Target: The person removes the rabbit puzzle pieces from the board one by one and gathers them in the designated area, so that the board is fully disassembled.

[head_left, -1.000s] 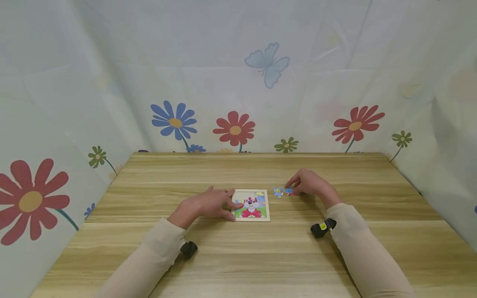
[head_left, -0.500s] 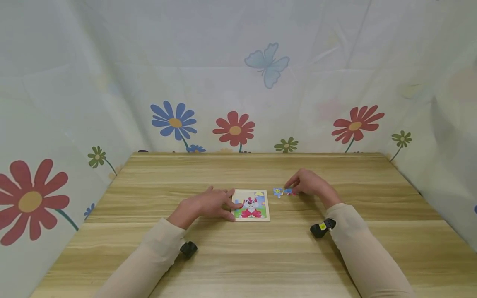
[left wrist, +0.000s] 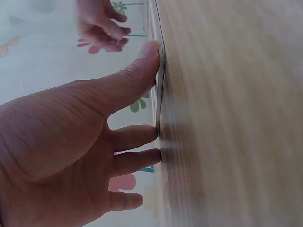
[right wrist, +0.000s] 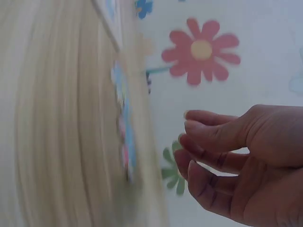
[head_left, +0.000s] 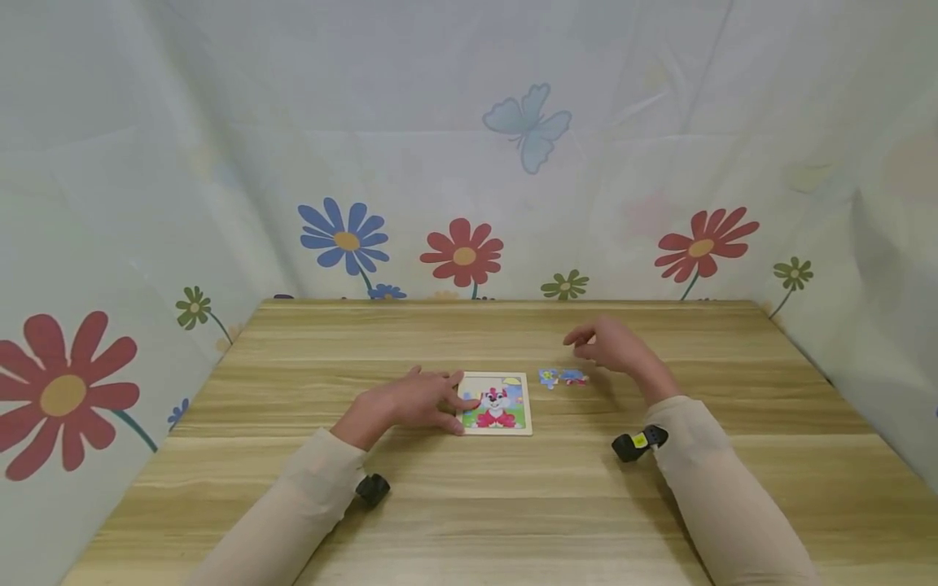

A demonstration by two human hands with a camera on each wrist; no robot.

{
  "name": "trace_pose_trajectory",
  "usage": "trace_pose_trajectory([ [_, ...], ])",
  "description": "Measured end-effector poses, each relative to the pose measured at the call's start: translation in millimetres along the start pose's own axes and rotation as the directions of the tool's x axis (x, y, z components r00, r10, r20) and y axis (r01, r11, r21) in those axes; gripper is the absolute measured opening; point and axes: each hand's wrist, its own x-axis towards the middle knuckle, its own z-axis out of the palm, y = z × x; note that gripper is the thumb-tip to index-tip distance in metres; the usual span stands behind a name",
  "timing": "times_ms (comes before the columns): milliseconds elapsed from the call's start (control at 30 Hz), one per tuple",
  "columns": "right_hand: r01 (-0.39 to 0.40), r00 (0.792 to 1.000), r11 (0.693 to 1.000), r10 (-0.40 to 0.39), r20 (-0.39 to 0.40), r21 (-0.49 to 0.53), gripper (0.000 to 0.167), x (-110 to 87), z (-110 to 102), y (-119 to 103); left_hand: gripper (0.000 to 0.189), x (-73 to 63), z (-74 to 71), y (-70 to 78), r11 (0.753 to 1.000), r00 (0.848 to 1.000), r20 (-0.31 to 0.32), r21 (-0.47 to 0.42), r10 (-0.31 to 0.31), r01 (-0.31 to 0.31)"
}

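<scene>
A small square jigsaw tray (head_left: 494, 432) with a pale rim lies on the table. It shows a red-and-white cartoon animal, and its upper part is plain pale wood. My left hand (head_left: 414, 399) rests at its left edge with fingers spread; in the left wrist view the thumb (left wrist: 150, 49) touches the rim. Right of the tray lie a blue-and-yellow puzzle piece (head_left: 546, 377) and a blue-and-red puzzle piece (head_left: 573, 378), close together. Above and behind them hovers my right hand (head_left: 615, 346). Its fingers are loosely bent, and the right wrist view shows nothing between them.
The wooden table (head_left: 469, 505) reaches back to a pale curtain (head_left: 396, 138) printed with flowers and a butterfly. The curtain also hangs along both sides. Each sleeve carries a black wrist camera (head_left: 374, 489) near the cuff.
My right hand has let go of the blue-and-red puzzle piece and risen up and away from it. That piece lies beside the other one. My left hand stays on the tray.
</scene>
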Motion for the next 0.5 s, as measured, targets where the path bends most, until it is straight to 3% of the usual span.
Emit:
trace_pose_trajectory([
  [167,0.109,0.990,0.994,-0.111,0.081,0.029,0.019,8.9,18,-34,0.055,0.3,-2.4,2.7,1.000,1.000,0.010,0.017,-0.006,0.006],
  [400,0.097,0.962,0.995,-0.099,0.253,0.021,0.018,26.2,52,-59,0.054,0.4,-4.1,4.6,1.000,1.000,0.026,0.027,-0.006,0.006],
  [500,0.083,0.955,0.997,-0.080,0.284,0.003,0.016,32.3,60,-64,0.054,-0.6,-5.6,3.2,1.000,1.000,0.019,0.014,-0.001,0.001],
])
